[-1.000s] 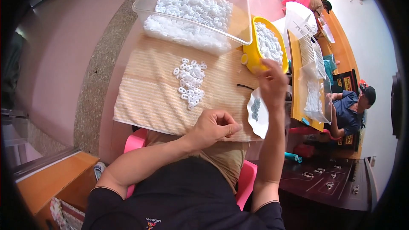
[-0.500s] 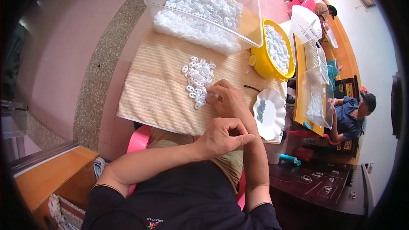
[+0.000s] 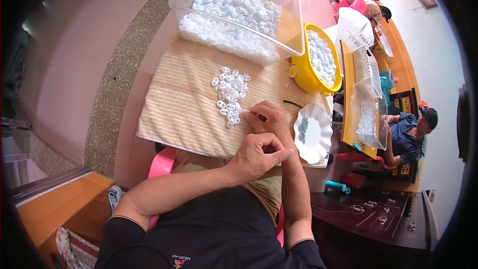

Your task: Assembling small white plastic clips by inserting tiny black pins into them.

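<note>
Dozens of white, two-holed oval pieces (image 3: 231,94) are lying in a loose pile on the ribbed cloth (image 3: 174,104), apparently smooth plastic, likely light, stiff and slightly slippery, best taken by the long edges between thumb and fingertip. The left hand (image 3: 256,155) is curling with thumb and forefinger close together, and the right hand (image 3: 269,118) is bending half-closed beside the pile; whether either is gripping a piece cannot be told. A clear bin (image 3: 293,26) and yellow tub (image 3: 301,77) are holding more white pieces, while a fluted white dish (image 3: 321,142) is bearing small grey bits (image 3: 303,129).
</note>
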A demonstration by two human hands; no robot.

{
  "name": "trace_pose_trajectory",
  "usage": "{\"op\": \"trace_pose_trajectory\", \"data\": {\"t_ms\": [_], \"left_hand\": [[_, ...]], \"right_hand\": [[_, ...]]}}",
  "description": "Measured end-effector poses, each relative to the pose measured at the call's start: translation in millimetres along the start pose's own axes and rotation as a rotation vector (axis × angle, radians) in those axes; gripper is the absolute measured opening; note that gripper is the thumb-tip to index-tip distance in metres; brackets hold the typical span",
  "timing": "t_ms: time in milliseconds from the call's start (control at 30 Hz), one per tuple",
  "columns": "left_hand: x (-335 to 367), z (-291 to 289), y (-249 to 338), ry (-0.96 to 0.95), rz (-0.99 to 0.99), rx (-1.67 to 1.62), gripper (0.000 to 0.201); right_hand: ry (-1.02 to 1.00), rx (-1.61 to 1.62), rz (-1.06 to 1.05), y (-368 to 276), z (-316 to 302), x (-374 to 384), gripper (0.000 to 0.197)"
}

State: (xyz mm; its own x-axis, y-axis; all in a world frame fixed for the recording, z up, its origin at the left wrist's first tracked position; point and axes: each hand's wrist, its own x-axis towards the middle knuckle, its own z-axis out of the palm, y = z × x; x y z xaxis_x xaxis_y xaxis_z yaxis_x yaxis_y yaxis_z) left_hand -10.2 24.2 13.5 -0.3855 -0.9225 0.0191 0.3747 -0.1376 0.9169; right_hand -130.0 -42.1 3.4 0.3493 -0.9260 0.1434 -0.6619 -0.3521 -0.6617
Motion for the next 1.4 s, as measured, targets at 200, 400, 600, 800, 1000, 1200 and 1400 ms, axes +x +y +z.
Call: {"op": "trace_pose_trajectory", "data": {"t_ms": [200,400,600,800,1000,1200,1400], "left_hand": [[3.2,-1.5,-0.8,0.142,0.048,-0.003,0.019],[13.1,-8.7,-4.3,0.302,-0.026,-0.175,0.014],[18.3,-12.1,-8.1,0.339,-0.044,-0.282,0.016],[20.6,-14.4,-10.6,0.273,-0.093,-0.398,0.012],[21.4,-16.7,-8.2,0.213,-0.128,-0.465,0.012],[20.4,-13.6,-5.1,0.192,-0.185,-0.458,0.016],[21.0,-13.7,-8.6,0.197,-0.202,-0.419,0.017]], "right_hand": [[0.119,0.475,0.296,0.6,-8.5,-8.6,0.007],[0.221,0.675,0.283,13.6,-23.6,-19.2,0.008],[0.138,0.733,0.305,2.2,-31.8,-32.4,0.012],[0.069,0.748,0.176,-9.4,-34.5,-36.1,0.015],[0.132,0.903,0.254,2.1,-28.7,-46.6,0.016],[0.125,0.839,0.229,-0.3,-37.0,-55.4,0.015],[0.293,0.34,0.297,37.6,-86.8,-81.9,0.017]]}}
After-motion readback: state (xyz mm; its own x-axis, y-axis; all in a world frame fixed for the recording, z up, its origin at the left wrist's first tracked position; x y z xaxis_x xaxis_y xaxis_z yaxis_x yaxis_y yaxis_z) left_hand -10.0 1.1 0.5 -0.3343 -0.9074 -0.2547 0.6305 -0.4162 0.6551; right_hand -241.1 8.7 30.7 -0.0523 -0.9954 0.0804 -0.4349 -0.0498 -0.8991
